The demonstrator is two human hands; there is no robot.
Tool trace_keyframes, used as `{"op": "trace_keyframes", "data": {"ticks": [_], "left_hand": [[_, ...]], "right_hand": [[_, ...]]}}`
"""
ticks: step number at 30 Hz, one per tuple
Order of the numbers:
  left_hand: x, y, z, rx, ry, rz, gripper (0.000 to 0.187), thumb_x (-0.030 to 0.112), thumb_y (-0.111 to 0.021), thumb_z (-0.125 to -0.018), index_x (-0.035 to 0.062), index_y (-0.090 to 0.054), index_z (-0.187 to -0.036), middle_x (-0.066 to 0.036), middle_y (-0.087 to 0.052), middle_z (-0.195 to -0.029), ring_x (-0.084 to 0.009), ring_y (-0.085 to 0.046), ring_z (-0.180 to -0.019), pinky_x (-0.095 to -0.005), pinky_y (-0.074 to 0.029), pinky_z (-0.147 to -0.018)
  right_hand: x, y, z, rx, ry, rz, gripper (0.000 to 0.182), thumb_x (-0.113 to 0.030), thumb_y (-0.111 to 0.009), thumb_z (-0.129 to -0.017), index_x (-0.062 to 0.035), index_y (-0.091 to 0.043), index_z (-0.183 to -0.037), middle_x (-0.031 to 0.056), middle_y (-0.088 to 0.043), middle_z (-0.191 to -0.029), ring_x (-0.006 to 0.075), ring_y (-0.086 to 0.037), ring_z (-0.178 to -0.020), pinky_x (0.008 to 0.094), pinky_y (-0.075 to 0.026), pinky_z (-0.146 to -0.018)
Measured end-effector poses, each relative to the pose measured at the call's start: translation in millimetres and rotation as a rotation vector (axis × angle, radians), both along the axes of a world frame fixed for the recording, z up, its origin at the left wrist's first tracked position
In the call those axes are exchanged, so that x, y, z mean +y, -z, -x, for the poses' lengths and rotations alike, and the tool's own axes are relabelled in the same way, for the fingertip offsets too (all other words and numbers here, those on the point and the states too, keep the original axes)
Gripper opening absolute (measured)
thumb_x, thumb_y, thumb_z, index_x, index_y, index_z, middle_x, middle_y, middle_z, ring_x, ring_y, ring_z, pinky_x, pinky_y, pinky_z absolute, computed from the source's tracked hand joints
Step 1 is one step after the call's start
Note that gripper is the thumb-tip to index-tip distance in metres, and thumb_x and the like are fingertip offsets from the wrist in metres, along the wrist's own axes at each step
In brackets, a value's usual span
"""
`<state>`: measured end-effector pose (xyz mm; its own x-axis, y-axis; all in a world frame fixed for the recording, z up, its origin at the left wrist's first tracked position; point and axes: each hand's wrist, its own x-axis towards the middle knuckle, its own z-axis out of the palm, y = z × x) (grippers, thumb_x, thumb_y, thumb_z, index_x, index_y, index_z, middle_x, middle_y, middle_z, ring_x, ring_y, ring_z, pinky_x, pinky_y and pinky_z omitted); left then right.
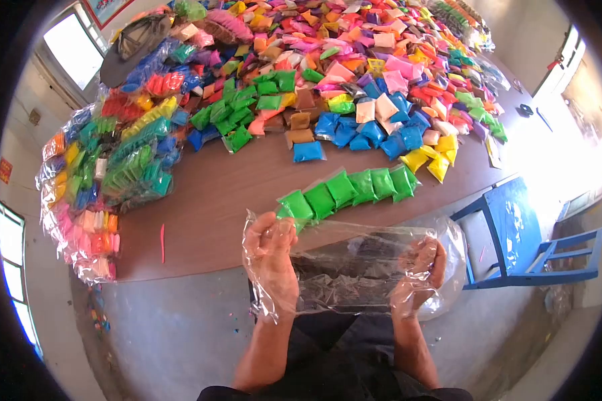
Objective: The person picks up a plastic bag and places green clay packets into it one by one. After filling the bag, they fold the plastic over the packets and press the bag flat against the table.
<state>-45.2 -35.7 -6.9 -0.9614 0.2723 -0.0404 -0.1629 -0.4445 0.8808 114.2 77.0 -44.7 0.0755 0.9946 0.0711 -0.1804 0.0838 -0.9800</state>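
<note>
A clear plastic bag [348,267] is stretched between my two hands, over my lap at the front edge of the table. My left hand [272,257], fingers curled, grips one end of it. At the other end my right hand [419,267] is closed on the film, partly seen through the plastic. Just beyond the bag lies a slanting row of several green packets [341,189] on the brown table [207,194]. The nearest green packet is close to my left fingertips; the film overlaps its lower edge in view.
A large heap of colourful packets [334,67] covers the back of the table. Filled clear bags of packets [130,164] are stacked at the left. A pink strip [162,243] lies near the front left. On the right stands a blue chair [515,234]; scissors [526,109] lie behind it.
</note>
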Motion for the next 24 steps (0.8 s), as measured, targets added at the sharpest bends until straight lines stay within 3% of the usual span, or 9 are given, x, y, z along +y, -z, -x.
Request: {"op": "trace_keyframes", "data": {"ticks": [8,14,20,24], "left_hand": [[-8,7,6,0.042,-0.067,-0.075,0.041,0.005,-0.077,-0.095,0.0077,-0.059,-0.132,-0.006,-0.067,-0.119,-0.0167,-0.065,-0.107,-0.0325,-0.052,-0.091],[2,-3,9,-0.006,-0.120,0.029,0.038,0.017,-0.070,-0.103,0.0066,-0.059,-0.138,-0.010,-0.065,-0.132,-0.0175,-0.062,-0.113,-0.0339,-0.053,-0.092],[-13,18,14,-0.009,0.296,-0.067,0.031,0.022,-0.067,-0.104,0.0018,-0.065,-0.127,-0.012,-0.071,-0.117,-0.0185,-0.066,-0.096,-0.0350,-0.054,-0.082],[-11,15,8,-0.040,0.267,0.026,0.020,0.017,-0.068,-0.102,0.0009,-0.066,-0.114,-0.011,-0.071,-0.104,-0.0172,-0.064,-0.086,-0.0337,-0.052,-0.075]], "right_hand": [[2,11,0,0.047,0.012,-0.033,0.024,-0.024,-0.059,-0.111,-0.0040,-0.063,-0.123,0.0017,-0.066,-0.097,0.0084,-0.060,-0.073,0.0240,-0.049,-0.060],[4,9,-4,0.050,0.015,0.015,0.025,-0.025,-0.059,-0.111,-0.0049,-0.064,-0.125,0.0025,-0.068,-0.098,0.0086,-0.061,-0.071,0.0237,-0.049,-0.059],[7,4,-3,-0.004,0.017,0.017,0.027,-0.029,-0.057,-0.112,-0.0056,-0.063,-0.123,0.0030,-0.069,-0.095,0.0091,-0.062,-0.071,0.0234,-0.048,-0.058],[5,3,-2,0.028,0.014,0.040,0.028,-0.031,-0.057,-0.112,-0.0056,-0.063,-0.121,0.0029,-0.068,-0.095,0.0090,-0.061,-0.070,0.0230,-0.048,-0.059]]}}
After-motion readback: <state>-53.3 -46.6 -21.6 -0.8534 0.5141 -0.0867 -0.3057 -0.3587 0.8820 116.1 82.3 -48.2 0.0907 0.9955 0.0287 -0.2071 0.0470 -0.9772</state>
